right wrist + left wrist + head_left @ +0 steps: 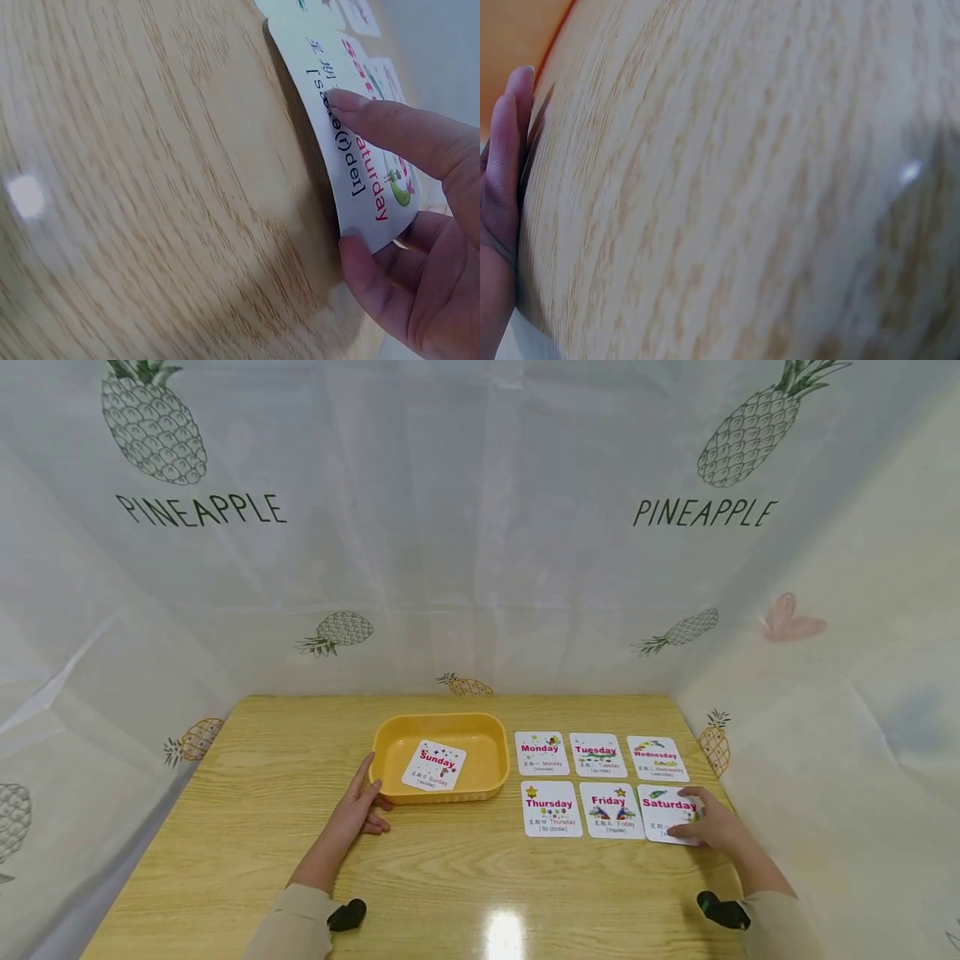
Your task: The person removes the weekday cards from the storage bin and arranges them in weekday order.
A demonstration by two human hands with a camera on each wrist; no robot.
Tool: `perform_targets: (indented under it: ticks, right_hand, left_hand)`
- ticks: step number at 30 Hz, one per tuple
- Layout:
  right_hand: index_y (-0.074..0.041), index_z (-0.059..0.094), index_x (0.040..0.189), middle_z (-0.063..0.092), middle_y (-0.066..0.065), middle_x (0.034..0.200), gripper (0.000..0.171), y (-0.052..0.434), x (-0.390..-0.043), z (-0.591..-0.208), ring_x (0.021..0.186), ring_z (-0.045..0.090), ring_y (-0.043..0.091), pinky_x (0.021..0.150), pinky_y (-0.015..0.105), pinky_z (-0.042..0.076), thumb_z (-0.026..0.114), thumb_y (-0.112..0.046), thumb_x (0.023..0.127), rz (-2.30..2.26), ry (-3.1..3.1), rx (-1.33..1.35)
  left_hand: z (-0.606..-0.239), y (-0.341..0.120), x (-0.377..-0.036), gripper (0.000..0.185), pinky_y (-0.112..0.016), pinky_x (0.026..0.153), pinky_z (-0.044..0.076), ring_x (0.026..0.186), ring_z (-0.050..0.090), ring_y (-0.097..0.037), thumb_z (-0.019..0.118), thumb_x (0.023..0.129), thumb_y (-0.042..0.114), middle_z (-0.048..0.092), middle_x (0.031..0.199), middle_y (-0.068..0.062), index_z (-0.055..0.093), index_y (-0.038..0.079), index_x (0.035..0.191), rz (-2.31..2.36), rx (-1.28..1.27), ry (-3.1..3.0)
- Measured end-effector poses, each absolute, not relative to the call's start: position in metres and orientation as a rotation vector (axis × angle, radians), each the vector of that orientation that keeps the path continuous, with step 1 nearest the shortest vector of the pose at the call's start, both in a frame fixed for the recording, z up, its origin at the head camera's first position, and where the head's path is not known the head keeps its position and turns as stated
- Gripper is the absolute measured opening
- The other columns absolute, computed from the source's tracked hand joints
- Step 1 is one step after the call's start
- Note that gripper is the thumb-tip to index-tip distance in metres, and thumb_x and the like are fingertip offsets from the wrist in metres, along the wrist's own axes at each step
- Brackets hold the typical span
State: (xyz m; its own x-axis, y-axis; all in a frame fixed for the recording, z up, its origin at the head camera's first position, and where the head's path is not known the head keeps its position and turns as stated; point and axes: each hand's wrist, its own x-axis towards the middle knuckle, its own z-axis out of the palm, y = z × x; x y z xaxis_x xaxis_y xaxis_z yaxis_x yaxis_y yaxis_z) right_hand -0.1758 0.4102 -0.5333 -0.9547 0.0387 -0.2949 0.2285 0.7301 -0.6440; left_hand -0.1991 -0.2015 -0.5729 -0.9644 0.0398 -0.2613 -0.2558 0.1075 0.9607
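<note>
A pineapple-print curtain (pixel 480 527) walls in a wooden bench (pixel 225 827) where a yellow tray (pixel 390 752) near the middle holds the Sunday card (pixel 434 766). The left hand (pixel 360 806) lies flat and relaxed beside the tray's left wall, grasping nothing. Toward the bench's right edge, the right hand (pixel 712 827) pinches the Saturday card (pixel 663 810), thumb under its lifted edge, last in the row beside Friday (pixel 611 810).
</note>
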Motion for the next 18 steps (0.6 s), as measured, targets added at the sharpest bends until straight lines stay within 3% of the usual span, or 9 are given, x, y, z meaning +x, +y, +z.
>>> perform_targets:
  ticks: [5, 8, 11, 18]
  right_hand:
    - [0.002, 0.037, 0.136, 0.046, 0.039, 0.114, 0.088, 0.414, -0.179, -0.532, 0.088, 0.051, 0.037, 0.064, 0.038, 0.047, 0.088, -0.029, 0.072, -1.004, 2.695, 0.186]
    - [0.003, 0.037, 0.135, 0.038, 0.047, 0.125, 0.087, 0.417, -0.182, -0.534, 0.103, 0.048, 0.052, 0.078, 0.052, 0.047, 0.088, -0.030, 0.072, -0.956, 2.716, 0.174]
    - [0.003, 0.038, 0.136, 0.030, 0.049, 0.134, 0.086, 0.419, -0.185, -0.536, 0.118, 0.036, 0.062, 0.093, 0.065, 0.038, 0.087, -0.031, 0.074, -0.917, 2.719, 0.178]
    - [0.007, 0.040, 0.135, 0.029, 0.048, 0.136, 0.085, 0.421, -0.187, -0.537, 0.122, 0.030, 0.063, 0.097, 0.068, 0.032, 0.087, -0.029, 0.074, -0.857, 2.731, 0.167]
  left_hand:
    - [-0.573, -0.201, -0.199, 0.059, -0.034, 0.051, 0.056, 0.058, 0.068, -0.030, 0.044, 0.105, 0.038, 0.065, 0.090, -0.018, 0.013, 0.045, 0.155, 1.938, -0.218, 2.170]
    - [-0.573, -0.201, -0.199, 0.058, -0.034, 0.051, 0.057, 0.058, 0.068, -0.030, 0.044, 0.105, 0.038, 0.065, 0.089, -0.017, 0.014, 0.046, 0.154, 1.936, -0.216, 2.179]
    - [-0.573, -0.201, -0.199, 0.058, -0.035, 0.051, 0.057, 0.057, 0.067, -0.030, 0.044, 0.105, 0.038, 0.065, 0.089, -0.017, 0.014, 0.046, 0.154, 1.936, -0.219, 2.180]
    - [-0.570, -0.201, -0.199, 0.059, -0.036, 0.053, 0.057, 0.059, 0.068, -0.032, 0.043, 0.106, 0.033, 0.064, 0.092, -0.021, 0.012, 0.043, 0.155, 1.938, -0.228, 2.135]
